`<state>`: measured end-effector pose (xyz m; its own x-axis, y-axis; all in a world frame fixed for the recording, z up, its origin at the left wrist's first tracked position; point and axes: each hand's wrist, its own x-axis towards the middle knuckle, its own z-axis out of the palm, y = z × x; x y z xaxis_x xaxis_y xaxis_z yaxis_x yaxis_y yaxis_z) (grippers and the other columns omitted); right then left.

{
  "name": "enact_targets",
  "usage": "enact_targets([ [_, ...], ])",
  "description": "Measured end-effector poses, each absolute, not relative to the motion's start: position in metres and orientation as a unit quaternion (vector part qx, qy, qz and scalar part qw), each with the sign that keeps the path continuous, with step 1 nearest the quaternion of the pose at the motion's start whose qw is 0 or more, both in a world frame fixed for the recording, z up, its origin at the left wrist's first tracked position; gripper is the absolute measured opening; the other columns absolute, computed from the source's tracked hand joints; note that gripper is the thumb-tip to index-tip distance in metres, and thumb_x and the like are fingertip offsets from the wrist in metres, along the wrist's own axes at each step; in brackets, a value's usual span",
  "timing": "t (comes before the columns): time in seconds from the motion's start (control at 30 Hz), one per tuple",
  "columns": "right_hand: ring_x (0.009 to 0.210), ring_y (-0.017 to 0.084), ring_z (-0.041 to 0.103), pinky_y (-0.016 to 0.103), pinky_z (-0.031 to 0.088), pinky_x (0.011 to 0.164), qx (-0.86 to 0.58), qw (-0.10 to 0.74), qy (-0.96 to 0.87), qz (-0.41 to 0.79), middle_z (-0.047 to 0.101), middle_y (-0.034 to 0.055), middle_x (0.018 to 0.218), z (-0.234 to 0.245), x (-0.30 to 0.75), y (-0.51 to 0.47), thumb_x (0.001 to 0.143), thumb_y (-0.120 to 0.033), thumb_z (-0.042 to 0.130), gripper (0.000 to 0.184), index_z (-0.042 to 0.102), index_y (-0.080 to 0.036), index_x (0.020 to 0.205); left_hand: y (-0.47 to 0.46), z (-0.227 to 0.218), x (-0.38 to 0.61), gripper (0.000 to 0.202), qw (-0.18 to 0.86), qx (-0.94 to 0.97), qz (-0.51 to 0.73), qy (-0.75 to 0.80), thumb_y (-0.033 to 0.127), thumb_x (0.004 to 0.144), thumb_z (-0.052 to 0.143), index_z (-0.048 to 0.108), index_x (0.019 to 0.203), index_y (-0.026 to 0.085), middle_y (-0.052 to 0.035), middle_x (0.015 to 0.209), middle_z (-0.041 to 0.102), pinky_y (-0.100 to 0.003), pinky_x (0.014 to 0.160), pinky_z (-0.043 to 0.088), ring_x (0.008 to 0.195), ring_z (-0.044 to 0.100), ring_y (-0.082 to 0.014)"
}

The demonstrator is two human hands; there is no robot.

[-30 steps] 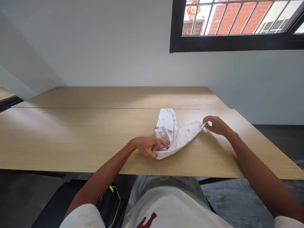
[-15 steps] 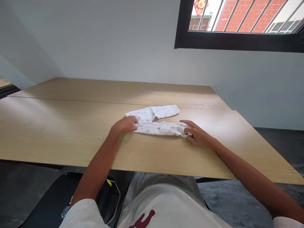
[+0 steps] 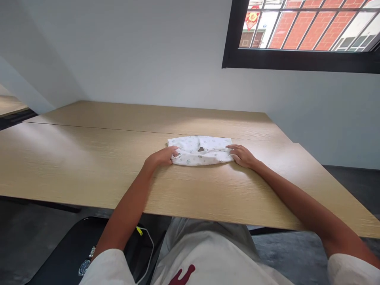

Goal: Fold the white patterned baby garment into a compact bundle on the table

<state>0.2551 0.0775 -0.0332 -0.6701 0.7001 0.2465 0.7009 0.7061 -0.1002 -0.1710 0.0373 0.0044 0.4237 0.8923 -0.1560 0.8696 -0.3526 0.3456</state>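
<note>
Left hand (image 3: 162, 156) pinching cloth (image 3: 204, 159) at its left end; right hand (image 3: 242, 156) on its right end, grip unclear. Cloth flat on table (image 3: 89, 166), looks mostly straightened; middle gap, creases left.

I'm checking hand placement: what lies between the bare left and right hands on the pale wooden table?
In the head view, a white, small-motif printed cloth lies between them, reaching from the left hand to the right hand.

Left hand (image 3: 162, 156) and right hand (image 3: 244, 156) partly hide the cloth's (image 3: 204, 159) ends. Print too small to read. Window (image 3: 297, 60) cut off top and right.
</note>
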Motion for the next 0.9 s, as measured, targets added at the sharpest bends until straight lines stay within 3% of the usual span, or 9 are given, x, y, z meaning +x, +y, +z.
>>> enact_targets([
  [0.1, 0.132, 0.032, 0.051, 0.051, 0.044, 0.108, -0.407, 0.129, -0.904, -0.014, 0.055, 0.0120, 0.142, -0.037, 0.280, 0.041, 0.086, -0.019, 0.044, 0.027, 0.071, -0.017, 0.089, 0.038, 0.003, -0.163, 0.031, 0.207, 0.847, -0.002, 0.489, 0.014, 0.063, 0.055, 0.063, 0.093, 0.018, -0.0091, 0.156, 0.038, -0.039, 0.110, 0.040, 0.139, 0.041, -0.0306],
  [0.27, 0.139, 0.032, 0.044, 0.053, 0.042, 0.111, -0.436, 0.136, -0.888, 0.045, 0.051, 0.0087, 0.147, -0.027, 0.323, 0.007, 0.089, -0.025, 0.042, 0.028, 0.070, -0.020, 0.091, 0.034, 0.006, -0.143, 0.015, 0.239, 0.885, 0.000, 0.399, 0.012, 0.064, 0.058, 0.059, 0.078, 0.019, -0.0049, 0.158, 0.037, -0.044, 0.118, 0.029, 0.149, 0.025, -0.0296],
  [0.4, 0.123, 0.032, 0.058, 0.048, 0.054, 0.095, -0.461, 0.081, -0.868, 0.169, 0.052, 0.0048, 0.147, -0.001, 0.338, 0.000, 0.089, -0.033, 0.046, 0.027, 0.070, -0.022, 0.084, 0.024, 0.021, -0.144, 0.009, 0.287, 0.880, -0.005, 0.378, 0.016, 0.068, 0.062, 0.057, 0.074, 0.020, -0.0061, 0.155, 0.042, -0.041, 0.115, 0.033, 0.147, 0.030, -0.0305],
  [0.5, 0.110, 0.032, 0.064, 0.046, 0.056, 0.084, -0.453, 0.087, -0.856, 0.233, 0.053, 0.0057, 0.146, 0.018, 0.342, -0.008, 0.086, -0.045, 0.055, 0.027, 0.069, -0.023, 0.082, 0.017, 0.039, -0.152, 0.016, 0.353, 0.860, -0.003, 0.367, 0.024, 0.071, 0.064, 0.066, 0.087, 0.020, -0.0070, 0.149, 0.049, -0.035, 0.108, 0.041, 0.141, 0.040, -0.0301],
  [0.6, 0.122, 0.034, 0.058, 0.049, 0.050, 0.096, -0.410, 0.166, -0.843, 0.305, 0.057, 0.0049, 0.142, 0.031, 0.343, -0.015, 0.085, -0.053, 0.057, 0.031, 0.068, -0.024, 0.081, 0.015, 0.049, -0.157, 0.034, 0.409, 0.837, 0.059, 0.358, 0.030, 0.075, 0.065, 0.069, 0.108, 0.022, -0.0084, 0.136, 0.060, -0.033, 0.101, 0.045, 0.126, 0.054, -0.0286],
  [0.67, 0.123, 0.033, 0.057, 0.048, 0.048, 0.099, -0.409, 0.254, -0.806, 0.345, 0.061, 0.0061, 0.136, 0.034, 0.342, -0.014, 0.086, -0.055, 0.057, 0.032, 0.068, -0.025, 0.085, 0.019, 0.047, -0.157, 0.032, 0.439, 0.804, 0.156, 0.369, 0.034, 0.075, 0.067, 0.069, 0.104, 0.020, -0.0083, 0.118, 0.068, -0.033, 0.094, 0.048, 0.109, 0.062, -0.0259],
  [0.77, 0.092, 0.025, 0.065, 0.039, 0.055, 0.076, -0.454, 0.411, -0.683, 0.398, 0.068, 0.0077, 0.104, 0.027, 0.334, 0.000, 0.083, -0.057, 0.059, 0.034, 0.062, -0.024, 0.085, 0.029, 0.030, -0.151, 0.028, 0.478, 0.705, 0.329, 0.408, 0.040, 0.074, 0.071, 0.063, 0.088, 0.017, -0.0036, 0.089, 0.067, -0.031, 0.081, 0.052, 0.086, 0.063, -0.0194],
  [0.83, 0.071, 0.019, 0.060, 0.032, 0.052, 0.061, -0.484, 0.482, -0.599, 0.417, 0.060, 0.0023, 0.078, 0.015, 0.325, 0.018, 0.080, -0.059, 0.061, 0.037, 0.052, -0.024, 0.079, 0.038, 0.013, -0.143, 0.033, 0.497, 0.633, 0.399, 0.439, 0.044, 0.074, 0.071, 0.058, 0.089, 0.018, -0.0002, 0.081, 0.062, -0.028, 0.071, 0.052, 0.074, 0.061, -0.0152],
  [0.9, 0.063, 0.016, 0.055, 0.029, 0.050, 0.055, -0.505, 0.500, -0.568, 0.417, 0.051, -0.0015, 0.069, 0.001, 0.314, 0.040, 0.078, -0.063, 0.061, 0.042, 0.044, -0.024, 0.079, 0.046, -0.003, -0.135, 0.037, 0.498, 0.589, 0.426, 0.473, 0.047, 0.074, 0.070, 0.056, 0.093, 0.019, 0.0020, 0.076, 0.057, -0.023, 0.061, 0.049, 0.065, 0.056, -0.0119],
])
